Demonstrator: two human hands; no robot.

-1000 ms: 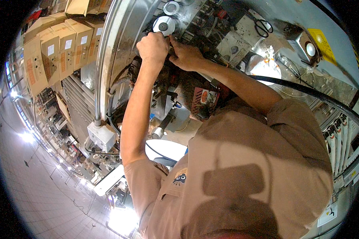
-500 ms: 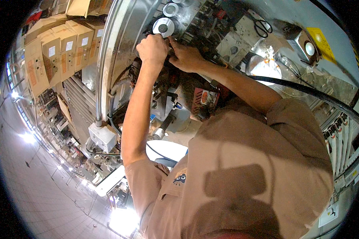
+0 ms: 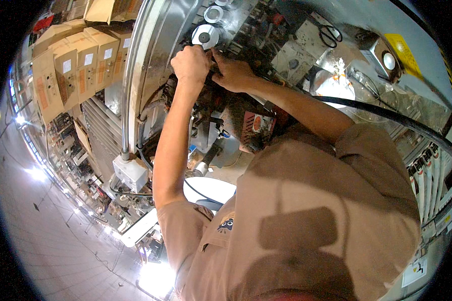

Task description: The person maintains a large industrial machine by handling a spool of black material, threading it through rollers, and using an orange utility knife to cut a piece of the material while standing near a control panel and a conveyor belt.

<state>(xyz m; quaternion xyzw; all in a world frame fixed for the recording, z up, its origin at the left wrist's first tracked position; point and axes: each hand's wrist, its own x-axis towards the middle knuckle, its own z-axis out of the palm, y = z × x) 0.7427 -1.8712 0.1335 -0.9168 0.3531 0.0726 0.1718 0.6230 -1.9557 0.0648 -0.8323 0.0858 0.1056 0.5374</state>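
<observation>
Both my arms reach up into a dark, greasy machine. My left hand [image 3: 192, 65] is closed in a fist just below a shiny round metal disc [image 3: 205, 37] with a dark centre. Close on its right, my right hand [image 3: 232, 71] has its fingers bent together, with the index finger pointing toward the left hand. Whatever the fingers grip between them is too small and dark to make out. A smaller metal roller [image 3: 214, 14] sits beyond the disc. Dark machine parts [image 3: 253, 42] lie to the right of the hands.
Black-handled scissors [image 3: 330, 36] lie at the upper right, near a lamp-like metal box [image 3: 388, 61]. A thick black hose [image 3: 381, 111] crosses on the right. Cardboard boxes [image 3: 75, 65] stand at left beyond a metal rail [image 3: 128, 100]. A red-and-black label [image 3: 257, 125] shows below the hands.
The hands stay at almost the same spot below the disc. The left fist has shifted very slightly down in the picture.
</observation>
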